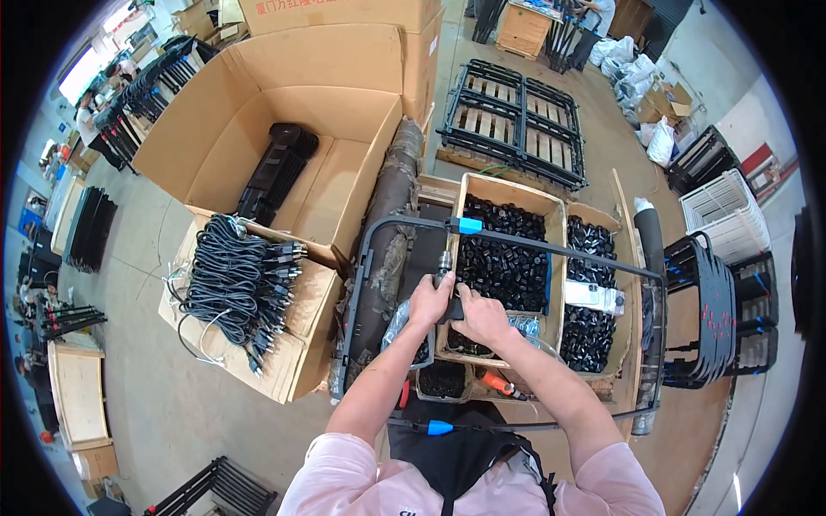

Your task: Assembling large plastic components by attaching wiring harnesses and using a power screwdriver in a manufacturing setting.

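My left hand (430, 299) and my right hand (480, 315) are close together over the bench, closed around a black drill (452, 310). Its metal chuck (445, 261) points away from me; the fingers hide much of its body. A black tube frame (594, 254) with rounded corners and blue clips (469, 225) surrounds both hands. Just beyond my right hand, a wooden bin (557, 232) holds many small black parts. A white phone-like object (585, 295) lies on the parts in the bin to the right. Nearer me are a small tub of black bits (443, 378) and an orange-and-black tool (499, 383).
At left, bundled black cables (232, 284) lie on cardboard beside a large open carton (331, 95) containing black housings (277, 172). A wrapped roller (391, 206) runs along the bench's left side. Stacked frames (516, 120) rest on a pallet beyond; more frames (714, 310) stand right.
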Tool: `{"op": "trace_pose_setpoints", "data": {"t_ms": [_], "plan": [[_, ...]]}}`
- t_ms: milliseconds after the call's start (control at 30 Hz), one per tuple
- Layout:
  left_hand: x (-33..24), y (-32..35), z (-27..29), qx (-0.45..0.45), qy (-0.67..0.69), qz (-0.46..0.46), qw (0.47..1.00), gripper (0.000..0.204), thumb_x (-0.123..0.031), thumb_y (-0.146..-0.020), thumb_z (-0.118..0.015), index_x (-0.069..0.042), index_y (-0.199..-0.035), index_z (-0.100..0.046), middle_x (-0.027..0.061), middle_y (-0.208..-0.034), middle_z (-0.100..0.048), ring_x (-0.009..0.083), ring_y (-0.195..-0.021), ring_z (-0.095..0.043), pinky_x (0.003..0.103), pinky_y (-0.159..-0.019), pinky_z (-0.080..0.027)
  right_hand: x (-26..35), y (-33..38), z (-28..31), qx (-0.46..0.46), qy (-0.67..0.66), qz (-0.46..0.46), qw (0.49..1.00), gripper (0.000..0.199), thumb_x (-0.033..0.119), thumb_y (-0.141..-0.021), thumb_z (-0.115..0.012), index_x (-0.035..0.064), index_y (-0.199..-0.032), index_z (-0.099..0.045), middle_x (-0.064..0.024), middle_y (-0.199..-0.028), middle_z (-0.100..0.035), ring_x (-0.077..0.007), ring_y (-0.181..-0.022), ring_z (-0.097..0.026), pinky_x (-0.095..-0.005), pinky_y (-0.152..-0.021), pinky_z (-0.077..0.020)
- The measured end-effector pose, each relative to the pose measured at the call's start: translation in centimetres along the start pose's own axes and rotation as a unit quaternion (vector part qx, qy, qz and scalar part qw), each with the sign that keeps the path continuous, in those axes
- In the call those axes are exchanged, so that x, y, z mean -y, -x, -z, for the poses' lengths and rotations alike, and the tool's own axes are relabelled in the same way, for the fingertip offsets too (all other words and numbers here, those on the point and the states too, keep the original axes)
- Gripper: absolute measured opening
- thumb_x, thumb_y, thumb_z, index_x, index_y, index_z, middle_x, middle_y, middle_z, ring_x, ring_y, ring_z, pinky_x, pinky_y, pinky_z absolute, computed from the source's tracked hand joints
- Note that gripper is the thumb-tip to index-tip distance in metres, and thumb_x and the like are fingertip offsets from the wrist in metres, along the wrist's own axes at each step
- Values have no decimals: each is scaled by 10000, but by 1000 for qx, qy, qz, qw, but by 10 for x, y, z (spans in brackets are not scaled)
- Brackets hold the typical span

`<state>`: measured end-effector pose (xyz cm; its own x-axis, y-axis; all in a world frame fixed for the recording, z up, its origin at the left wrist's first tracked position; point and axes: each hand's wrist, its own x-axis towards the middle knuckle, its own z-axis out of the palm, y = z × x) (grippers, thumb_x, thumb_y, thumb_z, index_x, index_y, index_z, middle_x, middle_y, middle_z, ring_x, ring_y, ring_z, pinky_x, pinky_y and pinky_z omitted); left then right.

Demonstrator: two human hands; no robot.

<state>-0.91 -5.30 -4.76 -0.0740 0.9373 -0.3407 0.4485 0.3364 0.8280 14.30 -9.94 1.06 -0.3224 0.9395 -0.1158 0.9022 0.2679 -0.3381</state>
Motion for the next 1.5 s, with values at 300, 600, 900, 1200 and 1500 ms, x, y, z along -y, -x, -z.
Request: {"op": "trace_pose_setpoints", "data": {"t_ms": [300,600,900,1200,1500], "plan": [[11,-6,-5,-6,1,-11,1000,669,-623,-979,-601,45,-995,-631,291,-1004,-712,463,-1001,-687,511,-882,-515,-5,-7,-5,9,-3,-3,1000,723,303,-773,-832,-18,-1315,-478,-238,-1019,-708,-411,-879,-740,-485,-750,-616],[6,-9,1,19,6,-24,1000,656,-612,-987,-602,44,-996,-628,290,-995,-711,458,-991,-691,508,-873,-516,-4,-6,-4,6,-21,-20,1000,762,322,-779,-834,-37,-1345,-470,-239,-1031,-714,-406,-889,-742,-479,-773,-617],[4,-17,2,19,6,-1,1000,667,-619,-981,-607,44,-1054,-619,307,-1062,-710,466,-1065,-685,504,-931,-511,-8,-11,-18,-21,-53,-27,998,839,386,-773,-842,-34,-1390,-461,-268,-952,-739,-426,-863,-747,-517,-762,-606],[-9,-23,5,54,-112,1,992,731,-651,-990,-526,51,-1181,-597,354,-1124,-703,496,-1121,-675,544,-983,-514,-9,-16,0,46,-85,-54,994,1017,471,-807,-830,-42,-1528,-329,-293,-1099,-722,-439,-947,-736,-498,-829,-604],[-21,-26,0,58,-120,23,991,741,-641,-995,-529,52,-1258,-536,364,-1154,-694,510,-1133,-667,552,-989,-513,-11,-16,-10,18,-56,-57,997,731,362,-827,-821,30,-1389,-494,-232,-1210,-649,-437,-1064,-680,-514,-917,-563]]}}
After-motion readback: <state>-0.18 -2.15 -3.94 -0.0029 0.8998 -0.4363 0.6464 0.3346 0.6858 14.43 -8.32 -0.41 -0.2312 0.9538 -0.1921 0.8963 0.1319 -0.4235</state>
